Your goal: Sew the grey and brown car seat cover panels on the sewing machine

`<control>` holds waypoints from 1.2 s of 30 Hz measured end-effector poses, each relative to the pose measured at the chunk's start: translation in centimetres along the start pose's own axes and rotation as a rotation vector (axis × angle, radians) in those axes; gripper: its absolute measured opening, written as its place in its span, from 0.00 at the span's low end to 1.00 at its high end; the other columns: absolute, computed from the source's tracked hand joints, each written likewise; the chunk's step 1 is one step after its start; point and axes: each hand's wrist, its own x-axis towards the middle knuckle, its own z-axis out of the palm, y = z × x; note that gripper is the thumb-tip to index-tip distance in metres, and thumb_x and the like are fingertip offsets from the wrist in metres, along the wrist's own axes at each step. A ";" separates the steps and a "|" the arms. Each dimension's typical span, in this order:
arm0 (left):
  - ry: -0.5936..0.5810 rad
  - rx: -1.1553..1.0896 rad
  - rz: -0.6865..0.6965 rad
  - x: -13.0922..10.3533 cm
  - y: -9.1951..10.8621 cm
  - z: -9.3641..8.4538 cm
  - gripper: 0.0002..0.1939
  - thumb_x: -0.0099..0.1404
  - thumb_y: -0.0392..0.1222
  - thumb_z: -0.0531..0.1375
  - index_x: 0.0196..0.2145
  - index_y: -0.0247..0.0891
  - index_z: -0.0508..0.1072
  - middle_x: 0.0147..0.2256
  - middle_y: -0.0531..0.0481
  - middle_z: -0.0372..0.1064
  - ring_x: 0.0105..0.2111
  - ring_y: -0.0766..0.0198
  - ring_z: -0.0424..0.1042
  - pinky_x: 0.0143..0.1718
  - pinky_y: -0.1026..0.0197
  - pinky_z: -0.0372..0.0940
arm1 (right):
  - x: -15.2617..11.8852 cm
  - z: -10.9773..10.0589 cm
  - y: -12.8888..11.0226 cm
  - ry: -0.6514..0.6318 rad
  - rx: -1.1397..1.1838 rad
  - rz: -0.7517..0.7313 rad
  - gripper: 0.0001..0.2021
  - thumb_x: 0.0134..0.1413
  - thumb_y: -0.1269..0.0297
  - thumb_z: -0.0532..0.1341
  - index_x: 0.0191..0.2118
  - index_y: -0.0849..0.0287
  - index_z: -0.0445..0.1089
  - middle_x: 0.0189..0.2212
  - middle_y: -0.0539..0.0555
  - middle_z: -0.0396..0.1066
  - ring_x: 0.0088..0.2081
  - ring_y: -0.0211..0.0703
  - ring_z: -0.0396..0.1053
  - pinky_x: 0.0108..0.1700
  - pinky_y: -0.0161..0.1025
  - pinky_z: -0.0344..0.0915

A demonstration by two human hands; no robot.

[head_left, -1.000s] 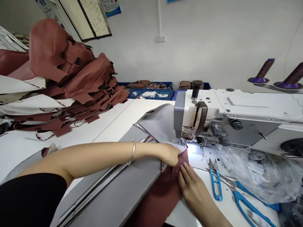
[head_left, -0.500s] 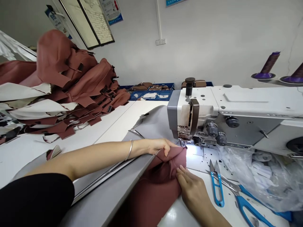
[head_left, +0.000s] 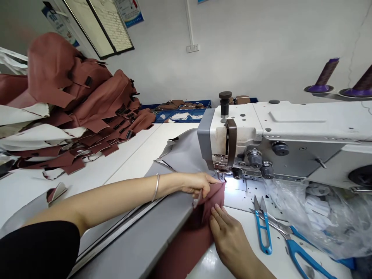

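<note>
A reddish-brown leather-like piece (head_left: 188,248) with a grey backing (head_left: 151,228) runs up to the needle area of a white sewing machine (head_left: 232,128). My left hand (head_left: 197,184) pinches a fold of it just left of the presser foot (head_left: 221,176), fingers curled round the edge. On the near side, my right hand (head_left: 229,232) lies on the reddish-brown material with its fingers stretched out along the edge. Part of the material hangs down in front, its lower end outside the view. The machine's lamp lights the plate beside the needle.
Blue thread snips (head_left: 264,228) and blue-handled scissors (head_left: 299,248) lie right of my right hand. Crumpled clear plastic (head_left: 322,221) sits under the machine arm. Reddish-brown pieces are piled (head_left: 87,104) at left. Blue crates (head_left: 180,114) stand behind; thread cones (head_left: 327,75) are at upper right.
The view has shifted slightly, moving the scene left. My left fingers have closed further round the fold beside the presser foot. My right hand stays on the material.
</note>
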 end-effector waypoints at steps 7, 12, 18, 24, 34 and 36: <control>0.104 0.401 -0.115 -0.7 3.5 2.8 0.50 0.43 0.29 0.55 0.65 0.34 0.46 0.51 0.35 0.65 0.21 0.66 0.68 0.19 0.64 0.62 | -0.1 0.1 0.2 0.034 -0.012 -0.035 0.15 0.53 0.78 0.48 0.40 0.72 0.70 0.42 0.68 0.71 0.50 0.54 0.67 0.49 0.48 0.67; 0.127 0.499 -0.137 -0.9 4.4 3.3 0.44 0.49 0.30 0.56 0.64 0.31 0.48 0.45 0.35 0.70 0.26 0.59 0.71 0.23 0.63 0.63 | 0.0 -0.1 0.6 0.003 -0.014 -0.082 0.17 0.53 0.78 0.47 0.45 0.72 0.68 0.45 0.70 0.69 0.52 0.54 0.65 0.50 0.50 0.67; 0.184 0.500 -0.095 -0.7 4.0 3.7 0.30 0.51 0.35 0.56 0.54 0.28 0.61 0.37 0.35 0.72 0.25 0.55 0.71 0.23 0.59 0.63 | 0.7 -0.5 0.7 -0.058 0.031 -0.067 0.19 0.54 0.79 0.46 0.48 0.71 0.67 0.46 0.70 0.67 0.52 0.52 0.65 0.52 0.51 0.66; 0.306 0.589 0.042 0.1 2.4 4.3 0.32 0.51 0.38 0.56 0.55 0.29 0.58 0.39 0.37 0.71 0.39 0.50 0.72 0.34 0.57 0.65 | 0.9 -0.1 1.0 -0.065 0.029 -0.049 0.18 0.55 0.79 0.45 0.46 0.72 0.67 0.42 0.69 0.69 0.46 0.50 0.68 0.54 0.55 0.63; 0.335 0.662 0.051 -0.8 2.7 5.3 0.28 0.53 0.38 0.54 0.52 0.27 0.61 0.35 0.36 0.72 0.37 0.50 0.72 0.31 0.57 0.63 | 0.3 0.7 -0.3 0.065 -0.101 -0.123 0.15 0.52 0.80 0.49 0.41 0.72 0.71 0.38 0.69 0.70 0.52 0.59 0.62 0.52 0.64 0.62; 0.351 0.673 0.072 -0.5 2.7 5.4 0.27 0.54 0.38 0.55 0.52 0.26 0.61 0.34 0.37 0.72 0.36 0.50 0.72 0.30 0.57 0.63 | -0.1 1.1 -0.1 0.040 -0.096 -0.115 0.15 0.51 0.80 0.50 0.39 0.69 0.72 0.36 0.66 0.70 0.50 0.56 0.64 0.52 0.62 0.64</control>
